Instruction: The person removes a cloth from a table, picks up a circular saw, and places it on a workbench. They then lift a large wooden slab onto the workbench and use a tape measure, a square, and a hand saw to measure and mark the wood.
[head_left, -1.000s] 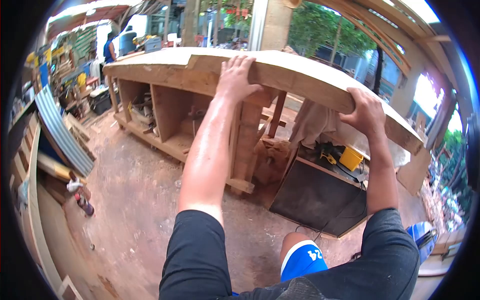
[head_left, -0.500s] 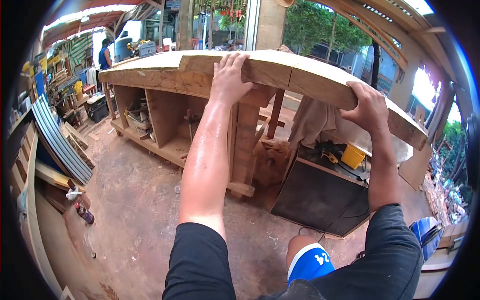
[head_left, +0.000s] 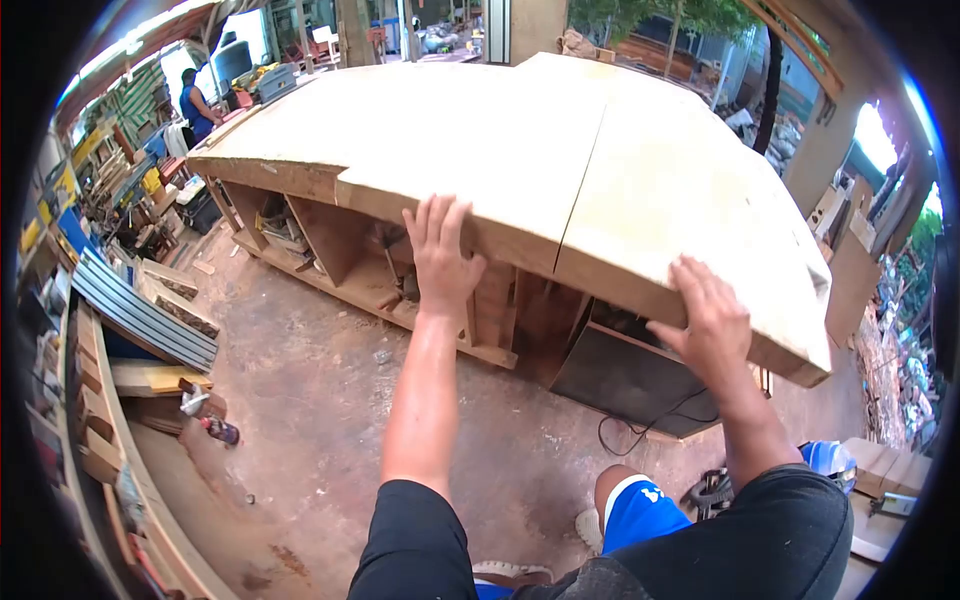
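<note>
A broad, thick wooden slab point(head_left: 480, 130) with a pale top lies across the workbench, a dark joint line running through it. My left hand point(head_left: 440, 250) grips its front edge near the middle, fingers over the upper rim and thumb against the side. Farther right, my right hand point(head_left: 710, 310) holds the same edge beyond the joint, fingers on top and thumb lower down. The undersides of both palms are hidden.
Beneath the slab is a wooden bench with open shelves point(head_left: 340, 235). A black-fronted box point(head_left: 635, 385) with a cable stands under the right part. Leaning corrugated sheets point(head_left: 140, 310) and a bottle point(head_left: 220, 430) are at left. A person point(head_left: 198, 105) stands at back left.
The view now shows much more of the slab's top face, and the slab's front edge sits lower in view. Both hands stay on that edge and appear lower too.
</note>
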